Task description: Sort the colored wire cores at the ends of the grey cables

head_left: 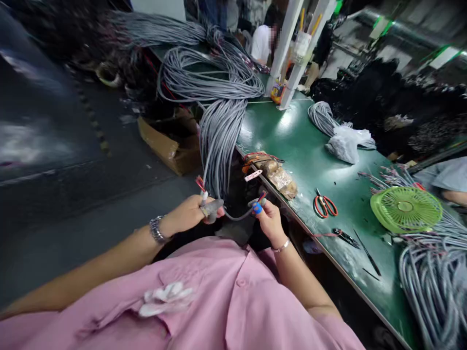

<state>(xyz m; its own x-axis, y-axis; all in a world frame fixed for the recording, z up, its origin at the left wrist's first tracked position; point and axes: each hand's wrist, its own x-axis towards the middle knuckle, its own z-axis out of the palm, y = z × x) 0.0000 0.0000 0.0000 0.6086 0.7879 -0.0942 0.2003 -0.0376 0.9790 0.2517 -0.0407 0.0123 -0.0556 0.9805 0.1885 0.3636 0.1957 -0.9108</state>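
My left hand is closed around a grey cable, whose end with red wires sticks up above the fingers. Grey wrapping covers some of its fingers. Between my hands a short stretch of grey cable sags in a curve. With blue covering on a fingertip, my right hand pinches the cable near some coloured wire ends. Just beyond both hands, a thick bundle of grey cables hangs over the bench edge. A brown taped block lies on the edge near my right hand.
On the green bench lie red-handled scissors, black cutters and a green fan. More grey cables lie at right. A cardboard box stands on the floor. One person is at the back, another's arm at right.
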